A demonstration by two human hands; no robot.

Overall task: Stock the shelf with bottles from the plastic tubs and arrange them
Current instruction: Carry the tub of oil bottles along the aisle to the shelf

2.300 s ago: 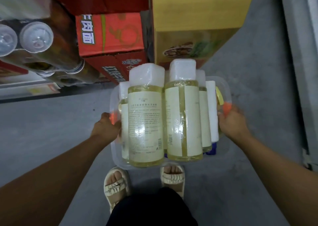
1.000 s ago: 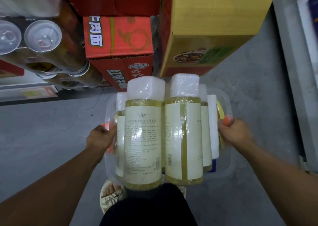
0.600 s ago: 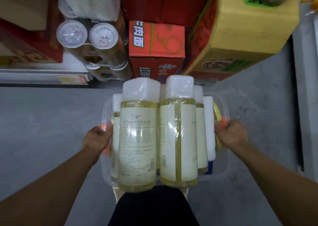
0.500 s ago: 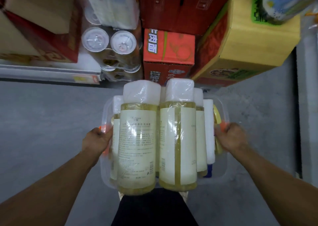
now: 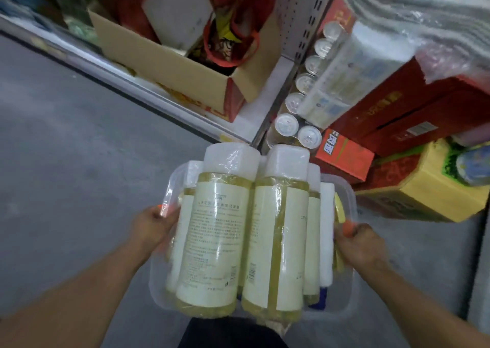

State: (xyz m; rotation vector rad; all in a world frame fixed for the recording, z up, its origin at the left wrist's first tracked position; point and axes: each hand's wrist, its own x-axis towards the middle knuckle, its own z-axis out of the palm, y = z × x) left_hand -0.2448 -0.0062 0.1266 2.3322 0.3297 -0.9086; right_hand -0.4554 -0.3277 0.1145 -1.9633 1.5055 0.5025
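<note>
Gripping the clear plastic tub (image 5: 351, 201) by its orange side handles — left hand (image 5: 152, 227), right hand (image 5: 362, 247), fingers curled — near centre, above the floor; white-capped yellow bottles (image 5: 212, 241) stand packed inside.

You're over a grey concrete floor (image 5: 79, 140). A white metal shelf edge (image 5: 127, 82) runs diagonally, a perforated upright (image 5: 305, 16) behind it, cardboard boxes (image 5: 384, 124) stacked along the base. Light's dim and flat.
</note>
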